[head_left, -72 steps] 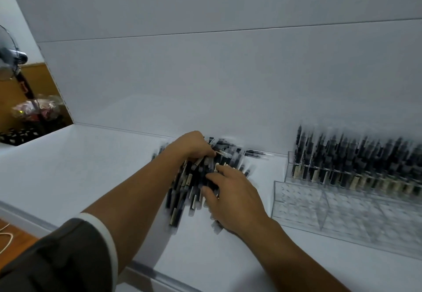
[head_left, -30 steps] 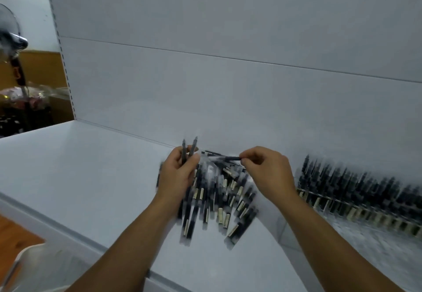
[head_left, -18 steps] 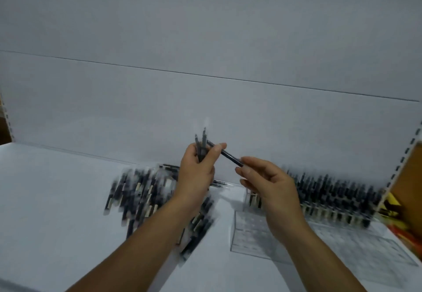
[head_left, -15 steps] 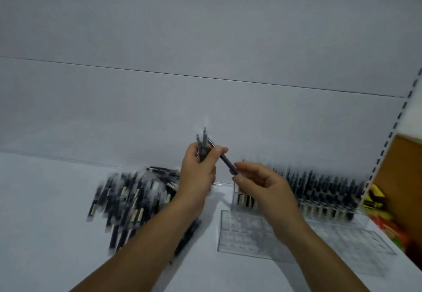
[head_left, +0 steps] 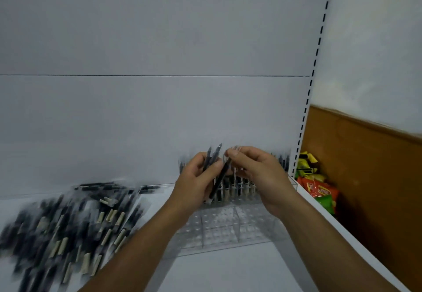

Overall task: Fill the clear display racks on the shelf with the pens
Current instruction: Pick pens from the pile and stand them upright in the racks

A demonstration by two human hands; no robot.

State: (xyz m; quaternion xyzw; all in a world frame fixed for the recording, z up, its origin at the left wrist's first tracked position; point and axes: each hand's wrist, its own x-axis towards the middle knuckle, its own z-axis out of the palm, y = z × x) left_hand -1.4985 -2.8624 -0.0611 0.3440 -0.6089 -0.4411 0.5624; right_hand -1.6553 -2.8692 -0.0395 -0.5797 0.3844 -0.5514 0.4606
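Observation:
My left hand (head_left: 196, 182) grips a small bunch of black pens (head_left: 211, 157) upright, tips up. My right hand (head_left: 258, 173) pinches the top of one black pen (head_left: 219, 182) that hangs tilted, its lower end down over the clear display rack (head_left: 228, 230). Both hands are raised above the rack. The rack's back rows hold standing pens (head_left: 237, 189), partly hidden behind my hands; its front holes show nothing in them. A blurred heap of loose black pens (head_left: 68, 223) lies on the white shelf (head_left: 217, 273) to the left.
The white back panel (head_left: 137, 120) rises right behind the rack. A slotted upright (head_left: 306, 100) marks the shelf's right end. Beyond it, colourful snack packets (head_left: 319, 189) lie against a brown wall.
I lifted pens from the heap and my view swung right toward the rack. My right hand drew one pen from the left hand's bunch and turned it nearly upright.

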